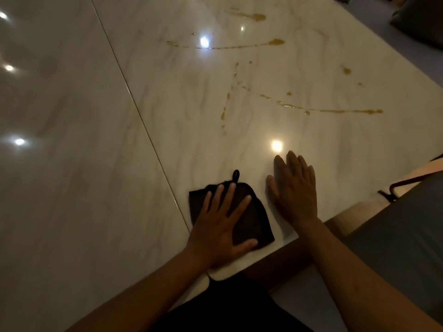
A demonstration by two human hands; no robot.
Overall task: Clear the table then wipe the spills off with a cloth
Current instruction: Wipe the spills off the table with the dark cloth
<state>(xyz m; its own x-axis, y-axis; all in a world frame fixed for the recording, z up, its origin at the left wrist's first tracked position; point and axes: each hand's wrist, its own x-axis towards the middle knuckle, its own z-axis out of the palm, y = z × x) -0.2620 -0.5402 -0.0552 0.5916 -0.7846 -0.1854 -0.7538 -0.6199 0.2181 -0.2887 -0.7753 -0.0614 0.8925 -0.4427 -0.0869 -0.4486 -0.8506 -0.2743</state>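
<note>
A folded black cloth [251, 219] with a small hanging loop lies near the front edge of the white marble table [182, 104]. My left hand [223, 221] presses flat on the cloth with straight, spread fingers. Just to the right of the cloth, my right hand [293, 188] rests flat on the bare tabletop, fingers straight. Amber spills streak the table further away: a long thin streak [318, 109] at middle right, a row of drops [226, 109] beside it, and more streaks [239, 45] near the far end.
The table's left edge [153, 144] runs diagonally, with glossy marble floor [60, 140] beyond it reflecting ceiling lights. A chair with a grey seat [407, 224] and dark frame stands at the right. A dark cushion [422, 20] sits at top right.
</note>
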